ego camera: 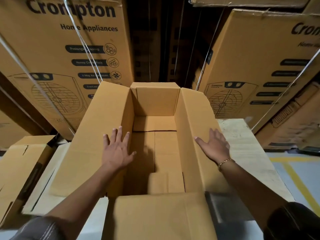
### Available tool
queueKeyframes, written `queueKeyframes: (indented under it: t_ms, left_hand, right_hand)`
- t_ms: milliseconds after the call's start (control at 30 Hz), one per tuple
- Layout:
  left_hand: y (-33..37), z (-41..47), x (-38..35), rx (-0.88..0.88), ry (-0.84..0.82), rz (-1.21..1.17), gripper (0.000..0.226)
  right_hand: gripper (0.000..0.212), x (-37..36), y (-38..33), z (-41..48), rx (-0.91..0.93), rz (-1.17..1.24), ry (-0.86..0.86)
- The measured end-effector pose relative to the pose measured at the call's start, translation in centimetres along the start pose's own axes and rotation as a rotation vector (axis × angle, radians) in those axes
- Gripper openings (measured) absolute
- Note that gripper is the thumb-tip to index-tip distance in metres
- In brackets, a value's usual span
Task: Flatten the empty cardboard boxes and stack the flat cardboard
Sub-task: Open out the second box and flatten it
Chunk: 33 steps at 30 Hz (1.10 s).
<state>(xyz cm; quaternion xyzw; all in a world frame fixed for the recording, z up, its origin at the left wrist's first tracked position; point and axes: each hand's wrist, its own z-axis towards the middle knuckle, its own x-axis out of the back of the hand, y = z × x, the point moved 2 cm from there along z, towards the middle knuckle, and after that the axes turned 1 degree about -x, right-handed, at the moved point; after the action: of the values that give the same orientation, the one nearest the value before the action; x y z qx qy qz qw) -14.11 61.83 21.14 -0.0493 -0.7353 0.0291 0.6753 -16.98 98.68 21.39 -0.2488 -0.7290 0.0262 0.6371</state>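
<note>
Reaching over the open box (155, 101), left hand (117, 149) and right hand (214, 146) are hovering at its side flaps, each grip wide, holding nothing; box is standing uncollapsed on the counter (242, 135), flattening seemingly just starting.

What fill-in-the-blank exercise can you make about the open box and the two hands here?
1. The open box is ____ inside.
2. The bracelet sits on the ____ wrist.
3. The left hand, fingers spread, is over the box's ____ flap.
4. The tall cartons behind are printed with the brand ____.
Missing words: empty; right; left; Crompton.
</note>
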Motion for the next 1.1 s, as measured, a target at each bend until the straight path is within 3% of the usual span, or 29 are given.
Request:
queueKeyframes:
  t_ms: [133, 267, 333, 433, 533, 633, 767, 900, 967, 1100]
  left_hand:
    - [-0.4, -3.9, -0.6, 0.030, -0.008, 0.004, 0.089]
    - [-0.6, -7.0, -0.8, 0.013, -0.042, 0.028, 0.089]
    - [-0.5, -7.9, -0.6, -0.012, -0.067, 0.034, 0.088]
    - [-0.1, -8.6, 0.1, -0.016, -0.102, -0.064, 0.084]
    - [0.8, -8.9, 1.9, 0.020, -0.150, -0.249, 0.086]
    - [2.0, -9.3, 4.7, -0.016, -0.110, -0.477, 0.082]
    - [1.7, -9.2, 7.0, -0.090, -0.215, -1.123, 0.066]
    - [-2.9, -10.2, 6.0, 0.135, -0.238, -1.635, 0.041]
    - [-5.7, -10.9, 5.5, 0.198, -0.248, -1.694, 0.048]
    - [-9.3, -11.4, 6.5, 0.271, -0.299, -1.478, 0.040]
  right_hand:
    - [0.092, 1.9, 4.5, -0.7, -0.214, 0.394, -0.063]
    - [0.024, 5.9, 5.5, -2.5, -0.226, 0.860, -0.152]
    - [0.012, 8.9, 4.4, -3.2, -0.129, 0.888, -0.159]
    - [0.014, 12.5, 1.0, -4.7, 0.005, 0.888, -0.140]
    - [0.002, 14.6, -3.6, -7.0, 0.101, 0.982, -0.146]
    - [0.004, 14.2, -8.4, -9.1, 0.152, 1.060, -0.151]
    - [0.002, 10.8, -14.3, -11.0, 0.211, 1.056, -0.197]
    - [0.017, 7.2, -18.7, -12.8, 0.190, 1.034, -0.226]
    - [0.018, 5.2, -20.4, -13.8, 0.182, 0.996, -0.282]
    - [0.026, 2.0, -22.4, -15.7, 0.238, 0.899, -0.349]
